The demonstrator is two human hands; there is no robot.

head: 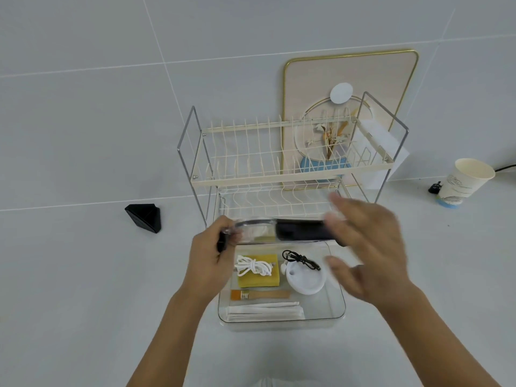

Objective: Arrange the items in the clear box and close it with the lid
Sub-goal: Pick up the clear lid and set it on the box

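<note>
Two hands hold the lid [282,231] over the box [282,321] on the bench [83,289]: the left hand [212,255] grips its left end with curled fingers, while the right hand [371,247], fingers spread and blurred, meets its right end; its grip cannot be told. The lid's long axis runs left to right, edge-on to the camera, hiding the box's far part.

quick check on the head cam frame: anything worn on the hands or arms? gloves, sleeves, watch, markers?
Nothing worn that shows. The left hand and right hand are bare, no gloves, and no rings are visible, though the right hand is motion-blurred. Both forearms are bare down to the frame's bottom edge: no sleeves, watch, bands, cables or tracking markers in view.
</note>
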